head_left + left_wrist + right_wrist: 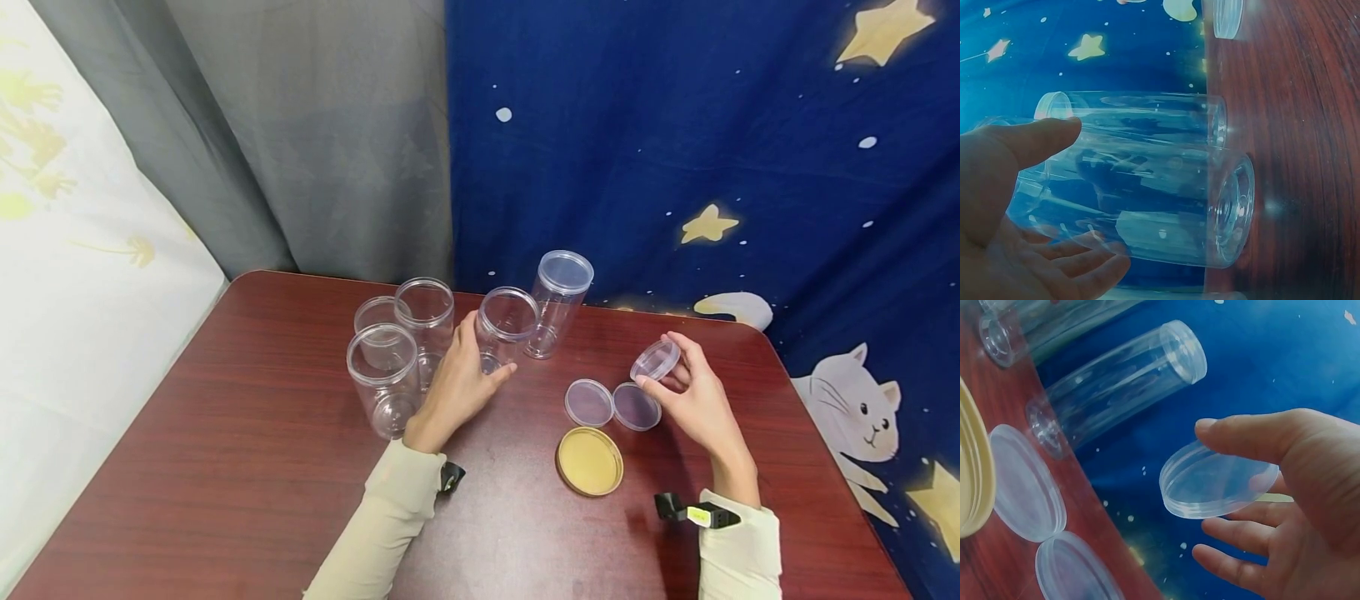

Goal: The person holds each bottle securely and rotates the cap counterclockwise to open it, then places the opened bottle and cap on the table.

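My left hand (460, 379) holds a clear plastic jar (508, 321) without a lid, thumb on one side and fingers round the other. In the left wrist view this jar (1166, 200) stands with its base right at the tabletop. My right hand (696, 396) pinches a clear round lid (656, 360) by its edge, tilted above the table. The right wrist view shows the thumb over this lid (1216, 481) and fingers beneath. Just behind the held jar is a jar with its lid on (558, 304). Two clear lids (589, 403) lie side by side below the raised one.
Three open clear jars (384, 375) are grouped left of my left hand. A gold lid (589, 462) lies in front of the clear lids. The reddish-brown table (247, 433) ends at a grey curtain (337, 150) and a blue starry curtain (600, 150).
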Motion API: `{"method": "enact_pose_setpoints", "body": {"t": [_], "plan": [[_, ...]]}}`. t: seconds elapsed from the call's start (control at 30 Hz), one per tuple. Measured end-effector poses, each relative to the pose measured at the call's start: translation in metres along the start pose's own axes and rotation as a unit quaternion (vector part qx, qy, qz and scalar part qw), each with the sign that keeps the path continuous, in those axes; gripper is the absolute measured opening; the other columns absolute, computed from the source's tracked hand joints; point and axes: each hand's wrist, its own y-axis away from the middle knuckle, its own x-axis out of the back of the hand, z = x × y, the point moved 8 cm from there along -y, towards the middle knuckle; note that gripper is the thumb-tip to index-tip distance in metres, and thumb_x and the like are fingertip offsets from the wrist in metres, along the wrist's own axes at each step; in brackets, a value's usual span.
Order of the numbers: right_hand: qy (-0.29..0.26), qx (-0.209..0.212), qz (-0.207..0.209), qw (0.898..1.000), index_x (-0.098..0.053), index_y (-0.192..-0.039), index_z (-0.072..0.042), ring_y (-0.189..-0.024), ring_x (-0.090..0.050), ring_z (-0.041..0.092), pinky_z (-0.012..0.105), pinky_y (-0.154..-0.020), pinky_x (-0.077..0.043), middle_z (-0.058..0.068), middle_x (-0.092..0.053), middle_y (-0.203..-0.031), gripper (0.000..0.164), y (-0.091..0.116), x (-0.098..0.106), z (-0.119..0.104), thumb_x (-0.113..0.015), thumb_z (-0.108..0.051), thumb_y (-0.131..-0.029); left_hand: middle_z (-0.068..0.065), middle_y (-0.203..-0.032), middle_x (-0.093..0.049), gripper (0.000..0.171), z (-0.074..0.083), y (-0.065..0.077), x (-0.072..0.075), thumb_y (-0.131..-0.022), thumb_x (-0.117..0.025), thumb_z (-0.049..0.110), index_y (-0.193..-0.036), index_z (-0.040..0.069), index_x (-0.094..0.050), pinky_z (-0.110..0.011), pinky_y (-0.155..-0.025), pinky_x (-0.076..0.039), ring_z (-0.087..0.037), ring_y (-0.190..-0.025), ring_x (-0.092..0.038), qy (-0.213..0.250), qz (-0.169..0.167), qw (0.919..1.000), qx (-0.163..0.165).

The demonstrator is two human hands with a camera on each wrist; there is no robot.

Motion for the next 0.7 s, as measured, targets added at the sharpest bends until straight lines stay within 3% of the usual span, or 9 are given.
{"method": "enact_pose_setpoints", "body": {"t": [0.1, 0.17, 0.43, 0.6, 0.7], "plan": [[-0.008, -0.015, -0.005, 1.0, -0.029, -0.149, -0.001, -0.122, -0.056, 0.041, 0.005, -0.08, -0.046, 0.025, -0.042, -0.149, 0.079, -0.001, -0.001, 0.007, -0.076, -0.004, -0.085, -0.022, -0.142, -0.047, 0.092, 0.0, 0.0, 0.0, -0.079, -0.084, 0.026, -0.15, 0.004, -0.029, -0.052, -0.103, -0.044, -0.038, -0.124, -0.055, 0.0, -0.001, 1.0, 0.0], [-0.02, -0.027, -0.009, 0.999, -0.026, -0.149, 0.001, -0.125, -0.051, 0.047, 0.003, -0.079, -0.045, 0.025, -0.038, -0.151, 0.081, -0.001, -0.001, 0.013, -0.075, -0.004, -0.086, -0.023, -0.142, -0.047, 0.092, -0.001, 0.0, 0.0, -0.079, -0.084, 0.026, -0.15, 0.004, -0.029, -0.052, -0.103, -0.044, -0.038, -0.124, -0.055, 0.002, 0.0, 1.0, -0.002], [-0.028, -0.084, -0.007, 0.996, -0.018, -0.151, 0.004, -0.135, -0.041, 0.047, 0.003, -0.083, -0.042, 0.027, -0.032, -0.155, 0.085, -0.004, -0.003, 0.04, -0.073, -0.013, -0.089, -0.022, -0.14, -0.047, 0.093, -0.001, 0.0, 0.0, -0.078, -0.084, 0.025, -0.149, 0.002, -0.029, -0.051, -0.104, -0.044, -0.038, -0.125, -0.054, 0.007, 0.004, 1.0, -0.006], [-0.016, -0.14, 0.007, 0.99, -0.015, -0.153, 0.005, -0.138, -0.039, 0.044, 0.016, -0.1, -0.041, 0.027, -0.027, -0.158, 0.086, -0.003, -0.001, 0.058, -0.07, -0.02, -0.093, -0.023, -0.141, -0.046, 0.094, -0.002, 0.0, -0.001, -0.079, -0.084, 0.026, -0.15, 0.001, -0.028, -0.051, -0.105, -0.043, -0.039, -0.126, -0.053, 0.003, 0.003, 1.0, -0.002], [-0.016, -0.166, 0.018, 0.986, -0.014, -0.153, 0.005, -0.139, -0.038, 0.042, 0.032, -0.11, -0.037, 0.027, -0.027, -0.158, 0.086, -0.002, 0.0, 0.067, -0.069, -0.022, -0.093, -0.023, -0.142, -0.046, 0.094, -0.003, 0.0, -0.001, -0.079, -0.083, 0.027, -0.15, 0.0, -0.028, -0.05, -0.106, -0.042, -0.038, -0.127, -0.053, 0.002, 0.005, 1.0, 0.0]]}}
